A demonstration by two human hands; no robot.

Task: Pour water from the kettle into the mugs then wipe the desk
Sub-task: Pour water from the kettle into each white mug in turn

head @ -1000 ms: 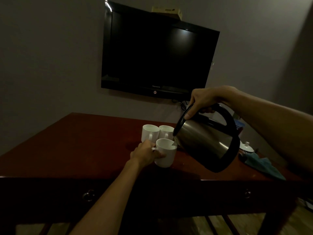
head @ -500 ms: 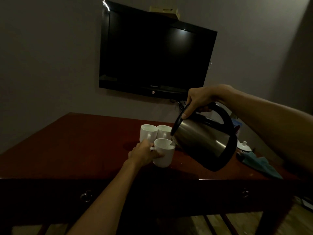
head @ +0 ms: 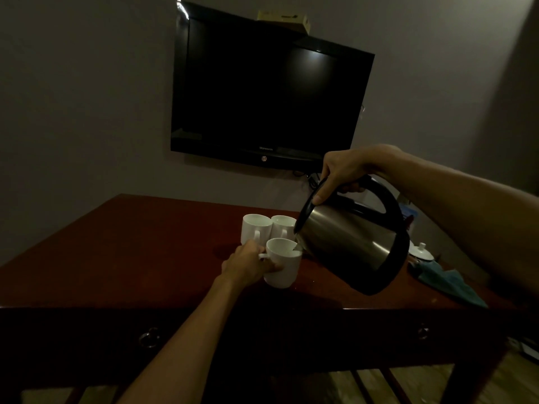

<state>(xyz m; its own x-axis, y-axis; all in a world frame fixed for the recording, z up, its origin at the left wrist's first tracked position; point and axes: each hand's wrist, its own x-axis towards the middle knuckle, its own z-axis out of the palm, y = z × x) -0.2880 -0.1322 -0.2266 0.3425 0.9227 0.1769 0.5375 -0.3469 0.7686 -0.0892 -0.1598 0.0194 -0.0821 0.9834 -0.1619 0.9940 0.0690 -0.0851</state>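
At desk centre: left hand gripping near mug; right hand gripping tilted kettle at 3 o'clock, spout touching rim. Advice: be pouring slowly.

- The steel kettle tipped a little further, its base lifting, with the spout just over the near mug.
- The right hand rose slightly on the handle.
- Water level in that mug: cannot tell.
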